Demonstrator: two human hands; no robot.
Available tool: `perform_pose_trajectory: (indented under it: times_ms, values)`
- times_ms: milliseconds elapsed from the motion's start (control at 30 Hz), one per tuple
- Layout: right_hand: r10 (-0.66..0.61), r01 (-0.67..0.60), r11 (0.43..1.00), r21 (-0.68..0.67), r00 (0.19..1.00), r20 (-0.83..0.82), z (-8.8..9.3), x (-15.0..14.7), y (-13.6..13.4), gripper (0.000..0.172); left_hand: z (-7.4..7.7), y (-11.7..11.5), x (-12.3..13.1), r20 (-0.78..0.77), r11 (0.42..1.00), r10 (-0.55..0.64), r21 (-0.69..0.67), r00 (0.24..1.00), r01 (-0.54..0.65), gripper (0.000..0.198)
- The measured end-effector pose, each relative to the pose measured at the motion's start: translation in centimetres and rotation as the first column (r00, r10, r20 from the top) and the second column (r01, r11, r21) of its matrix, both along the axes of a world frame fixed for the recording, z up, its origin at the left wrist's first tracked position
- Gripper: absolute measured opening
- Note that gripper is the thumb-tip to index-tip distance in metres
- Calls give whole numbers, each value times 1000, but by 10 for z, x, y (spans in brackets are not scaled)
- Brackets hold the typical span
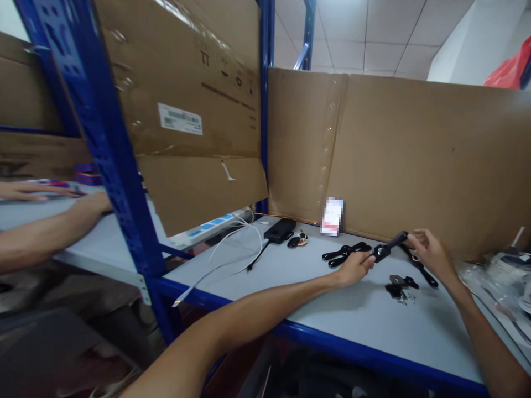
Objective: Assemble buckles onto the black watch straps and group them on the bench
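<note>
Between my hands, just above the table, is a black handle-like part [382, 252] with a small shiny spot near its middle. My left hand [355, 268] pinches its near left end. My right hand [427, 250] has its fingers closed at the far right end. Behind my left hand lie several glossy black handle-shaped pieces [342, 253]. Another long black piece [426, 275] rests below my right hand. Small black brackets [396, 288] and tiny silver screws [410, 298] are grouped in front of the hands. The exact kind of the held part cannot be made out.
A lit phone [332, 216] leans on the cardboard wall [406, 149]. On the left are a black power bank [280, 230], keys [297, 239], a white cable [215, 270] and a power strip [215, 225]. Blue shelf post [102, 138]; beyond it, another person's arm [53, 229]. Plastic bags [498, 276] lie right.
</note>
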State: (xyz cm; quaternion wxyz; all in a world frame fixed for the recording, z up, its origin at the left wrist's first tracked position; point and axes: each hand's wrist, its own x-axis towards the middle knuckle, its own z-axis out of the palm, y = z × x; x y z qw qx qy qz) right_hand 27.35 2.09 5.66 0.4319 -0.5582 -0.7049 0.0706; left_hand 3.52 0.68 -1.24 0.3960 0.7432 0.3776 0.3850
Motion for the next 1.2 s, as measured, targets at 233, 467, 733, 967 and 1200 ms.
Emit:
perform_pose_trajectory:
  times_ms: [233,467,733,967,1200]
  values:
    - [15,-13,1000,-7,930,366,-27,-39,-6,48,-15,1,6,-66,986,167,29,984,-165,33]
    - [1,19,999,-28,820,573,-48,-66,-10,38,-14,-2,8,-192,978,179,140,965,-154,35]
    - [233,-210,971,-116,940,247,-51,-68,-10,33,-16,-2,8,-253,964,212,215,944,-159,30]
    - [217,-171,973,-158,912,349,-51,-65,-9,24,-16,1,8,-257,977,186,153,948,-150,28]
    - [115,-113,993,-38,822,558,-47,-63,-13,26,2,-2,-1,-2,923,-21,-385,1000,19,31]
